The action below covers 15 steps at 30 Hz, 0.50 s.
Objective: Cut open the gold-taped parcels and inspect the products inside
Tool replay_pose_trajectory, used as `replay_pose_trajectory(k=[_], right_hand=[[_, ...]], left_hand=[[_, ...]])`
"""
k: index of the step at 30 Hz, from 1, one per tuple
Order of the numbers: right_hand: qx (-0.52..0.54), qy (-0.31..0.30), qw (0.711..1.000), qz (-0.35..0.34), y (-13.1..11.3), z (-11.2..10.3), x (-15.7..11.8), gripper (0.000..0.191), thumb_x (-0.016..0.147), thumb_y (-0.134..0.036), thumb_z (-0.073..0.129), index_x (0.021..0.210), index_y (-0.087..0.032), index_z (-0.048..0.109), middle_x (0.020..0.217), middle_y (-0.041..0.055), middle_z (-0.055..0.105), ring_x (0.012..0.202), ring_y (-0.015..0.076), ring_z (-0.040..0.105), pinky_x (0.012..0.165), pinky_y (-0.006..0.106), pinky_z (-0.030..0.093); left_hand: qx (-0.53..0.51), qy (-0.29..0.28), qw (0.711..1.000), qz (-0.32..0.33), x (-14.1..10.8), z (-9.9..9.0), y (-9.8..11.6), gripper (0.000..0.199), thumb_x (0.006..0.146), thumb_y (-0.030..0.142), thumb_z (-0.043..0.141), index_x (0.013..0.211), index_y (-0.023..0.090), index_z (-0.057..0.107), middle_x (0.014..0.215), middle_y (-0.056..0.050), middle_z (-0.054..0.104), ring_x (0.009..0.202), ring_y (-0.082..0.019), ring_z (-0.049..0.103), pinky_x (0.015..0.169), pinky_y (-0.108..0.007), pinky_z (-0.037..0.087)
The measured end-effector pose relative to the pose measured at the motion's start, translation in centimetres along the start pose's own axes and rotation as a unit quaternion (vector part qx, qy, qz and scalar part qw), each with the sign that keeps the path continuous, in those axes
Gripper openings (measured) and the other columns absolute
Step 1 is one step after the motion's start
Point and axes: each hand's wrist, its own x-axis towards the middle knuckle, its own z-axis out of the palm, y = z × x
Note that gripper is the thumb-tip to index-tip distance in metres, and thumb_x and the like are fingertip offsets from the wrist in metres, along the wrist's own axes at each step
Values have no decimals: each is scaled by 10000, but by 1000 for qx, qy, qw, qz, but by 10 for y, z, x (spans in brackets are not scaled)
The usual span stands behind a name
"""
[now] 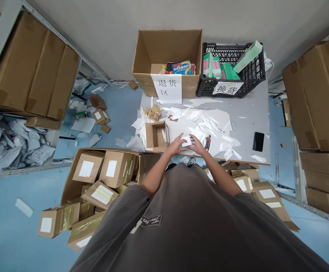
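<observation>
Between my two hands is a small white box point(186, 141), held low over the front edge of the table. My left hand point(176, 144) has its fingers closed on the box's left side. On the other side my right hand point(197, 145) grips it with thumb and fingers. An open small cardboard box point(156, 136) stands just left of my left hand, with a bit of white paper inside. A dark red, slim object, maybe a pen or cutter point(207, 142), lies right of my right hand. White paper scraps point(206, 124) spread across the tabletop.
At the back stand a large open carton point(167, 49) holding colourful boxes and a black crate point(232, 81) with green boxes. A phone point(258, 141) lies at the right. Parcels point(107, 170) fill a big carton at left; more parcels point(269, 194) sit at right. Shelves flank both sides.
</observation>
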Motion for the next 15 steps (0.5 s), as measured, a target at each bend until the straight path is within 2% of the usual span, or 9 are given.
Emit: replay_pose_trajectory(k=[2, 4, 6, 9, 12, 15], right_hand=[[6, -15, 1000, 17, 9, -1, 4, 999, 709, -289, 831, 1640, -294, 470, 1649, 159, 513, 1365, 354, 618, 1110, 557, 568], [26, -31, 999, 32, 20, 1, 11, 973, 694, -260, 810, 1613, -290, 491, 1647, 160, 518, 1402, 366, 606, 1131, 570, 550], [61, -41, 996, 43, 31, 7, 18, 948, 684, -248, 798, 1587, -282, 508, 1646, 166, 521, 1459, 374, 573, 1149, 562, 537], [111, -28, 992, 54, 46, 20, 30, 942, 691, -285, 815, 1582, -271, 508, 1645, 170, 529, 1521, 372, 520, 1168, 532, 530], [134, 0, 989, 63, 52, 29, 43, 927, 716, -392, 845, 1578, -259, 529, 1556, 164, 615, 1450, 369, 581, 1170, 536, 534], [152, 8, 985, 82, 41, 26, 53, 887, 717, -497, 875, 1525, -262, 592, 1373, 127, 733, 1272, 350, 686, 1114, 548, 571]], left_hand=[[-59, 62, 996, -27, -7, 12, -10, 693, 813, 303, 898, 1442, 220, 618, 1806, -191, 289, 1637, -389, 381, 1293, -529, 420], [-147, 143, 974, -97, -11, 31, -24, 899, 793, 268, 870, 1593, 231, 461, 1796, -215, 270, 1572, -377, 469, 1228, -524, 491], [-224, 159, 948, -159, -9, 53, -39, 1038, 735, 241, 875, 1645, 256, 376, 1751, -208, 345, 1502, -367, 538, 1169, -515, 539], [-291, 173, 916, -214, 7, 80, -60, 1072, 688, 231, 894, 1638, 264, 399, 1645, -195, 498, 1449, -356, 573, 1122, -500, 556], [-313, 214, 891, -250, 28, 87, -73, 1004, 677, 301, 942, 1581, 266, 508, 1601, -181, 547, 1440, -360, 567, 1095, -491, 559], [-332, 222, 880, -257, 46, 76, -74, 956, 660, 390, 982, 1522, 235, 598, 1498, -171, 614, 1359, -337, 622, 1081, -474, 564]])
